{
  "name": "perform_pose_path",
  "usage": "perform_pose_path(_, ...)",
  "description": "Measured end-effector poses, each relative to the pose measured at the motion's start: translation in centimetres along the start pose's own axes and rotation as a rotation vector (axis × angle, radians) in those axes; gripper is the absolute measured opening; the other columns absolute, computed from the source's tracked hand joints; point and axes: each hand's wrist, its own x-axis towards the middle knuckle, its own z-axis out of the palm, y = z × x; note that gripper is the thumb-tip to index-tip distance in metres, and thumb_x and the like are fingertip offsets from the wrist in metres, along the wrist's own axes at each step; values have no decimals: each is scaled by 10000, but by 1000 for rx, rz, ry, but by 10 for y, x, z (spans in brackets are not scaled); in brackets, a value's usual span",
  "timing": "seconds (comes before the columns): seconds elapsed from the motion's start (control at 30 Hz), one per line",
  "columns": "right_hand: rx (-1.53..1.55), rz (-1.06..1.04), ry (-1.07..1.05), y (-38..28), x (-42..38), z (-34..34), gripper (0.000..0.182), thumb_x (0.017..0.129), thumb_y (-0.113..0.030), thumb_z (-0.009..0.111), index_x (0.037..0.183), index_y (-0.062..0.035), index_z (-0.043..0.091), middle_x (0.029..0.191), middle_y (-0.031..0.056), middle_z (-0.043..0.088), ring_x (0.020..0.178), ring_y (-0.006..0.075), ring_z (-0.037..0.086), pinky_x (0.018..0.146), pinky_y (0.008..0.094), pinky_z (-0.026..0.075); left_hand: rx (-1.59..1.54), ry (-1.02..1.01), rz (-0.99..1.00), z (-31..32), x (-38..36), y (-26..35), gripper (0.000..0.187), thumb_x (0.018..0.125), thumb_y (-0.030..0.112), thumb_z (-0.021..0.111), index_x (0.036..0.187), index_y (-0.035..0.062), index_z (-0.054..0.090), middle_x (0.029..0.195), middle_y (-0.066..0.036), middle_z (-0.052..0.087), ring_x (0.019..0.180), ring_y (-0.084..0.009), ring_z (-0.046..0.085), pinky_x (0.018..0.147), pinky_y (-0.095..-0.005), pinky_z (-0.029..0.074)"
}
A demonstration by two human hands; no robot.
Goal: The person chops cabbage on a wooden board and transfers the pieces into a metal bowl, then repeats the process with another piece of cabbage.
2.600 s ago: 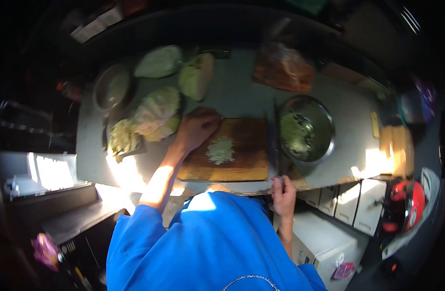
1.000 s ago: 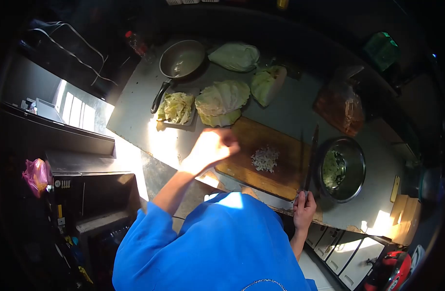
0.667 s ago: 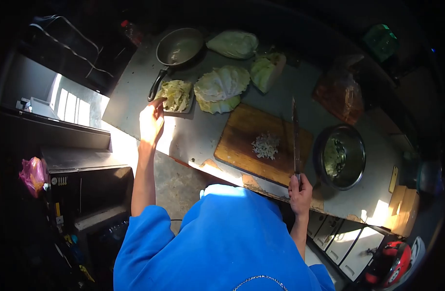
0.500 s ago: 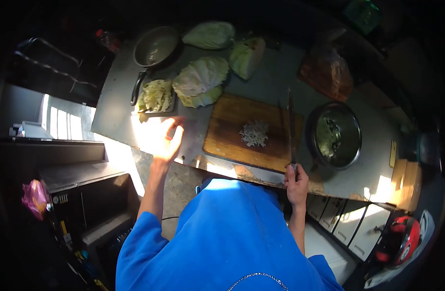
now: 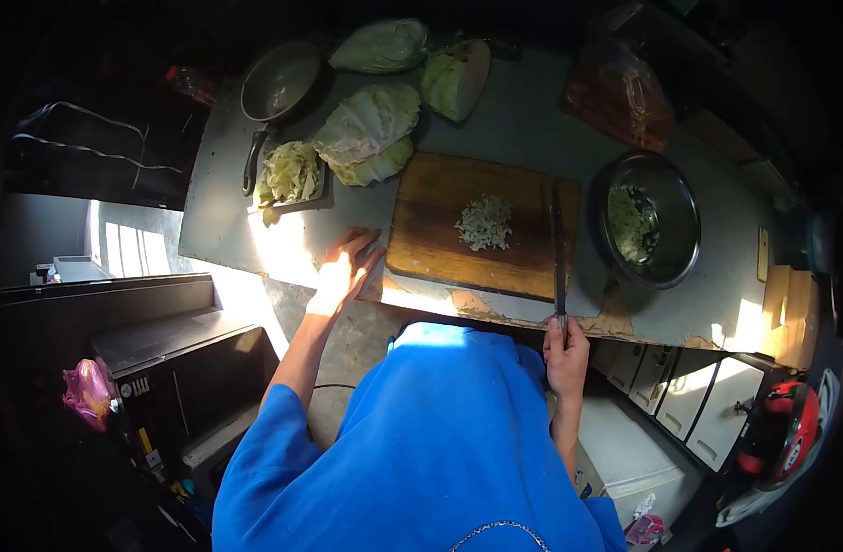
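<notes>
My right hand (image 5: 566, 351) is closed around the handle of a long knife (image 5: 558, 241), whose blade points away from me over the right end of a wooden cutting board (image 5: 430, 225). Finely chopped pale pieces (image 5: 484, 224) lie in a small heap on the board. Just left of the board, my left hand (image 5: 349, 267) rests near the table's front edge, fingers apart and holding nothing. To the board's right stands a metal bowl (image 5: 686, 235) with chopped greens (image 5: 631, 225) inside.
Behind the board lie cabbage leaves (image 5: 368, 129), a cut cabbage (image 5: 456, 81) and a wrapped cabbage (image 5: 381, 46). A pan (image 5: 281, 81) and a tray of leaf pieces (image 5: 290, 175) are at the left. A plastic bag (image 5: 621, 97) sits back right.
My left hand has moved right, toward the board's left edge. The right hand still holds the knife, its blade now over the board's right end. The camera view has shifted slightly.
</notes>
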Motion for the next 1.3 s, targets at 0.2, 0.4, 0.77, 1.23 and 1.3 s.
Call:
perform_pose_path(0.2,-70,-40,-49,-7,7,-2,334,1033,-325,615,871,-33,598,608,-33,519,545,50,460,509,252,358,84,-63,24,18,-1,-8,213,872,95,716,1074,27,727,1011,-135,699,890,-341,699,792,-403,568)
perform_pose_path(0.4,-45,-77,-70,-12,13,8,297,1056,-324,579,1008,-35,629,628,-53,474,509,19,408,463,204,298,247,104,155,-11,6,-28,131,906,65,636,1029,57,679,955,-147,676,878,-351,688,743,-426,559)
perform_pose_path(0.77,-56,-32,-85,-24,9,21,283,1043,-297,603,927,-38,609,637,-44,502,539,38,436,488,241,332,37,281,145,-40,11,-65,336,849,-35,661,1165,76,692,1233,-151,676,1005,-339,689,890,-417,553)
perform_pose_path(1.23,-18,-42,-53,-14,-2,27,265,1063,-298,571,1008,-43,619,652,-52,473,523,18,413,470,199,307,231,-24,151,-26,-52,-46,322,856,119,780,1167,67,714,1110,-115,653,958,-285,643,818,-393,541)
perform_pose_path(1.3,-14,-34,-57,-17,-3,29,262,1063,-296,571,1009,-43,619,652,-52,473,524,19,413,471,198,307,149,-39,159,-23,-48,-53,323,850,94,778,1165,68,715,1102,-114,656,941,-281,652,800,-384,543)
